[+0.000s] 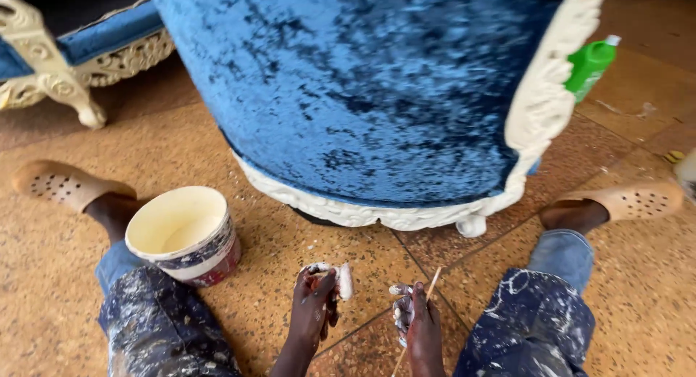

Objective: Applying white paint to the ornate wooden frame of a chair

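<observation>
two paint-smeared hands: left hand (pixel 313 308) grip clenched on a white lump (pixel 342 279), right hand (pixel 419 326) pinching a thin stick (pixel 428 299).

Both forearms enter from the bottom centre of the frame, side by side and pointing upward. The left hand (pixel 313 308), just left of centre, is curled into a loose fist, fingers (pixel 324 284) bent inward and smeared with white. The right hand (pixel 420 322), just right of centre, shows its back, its fingertips (pixel 401 304) coated white and pinched together. The hands lie near each other without touching. Both legs spread outward toward the frame's left and right edges.
</observation>
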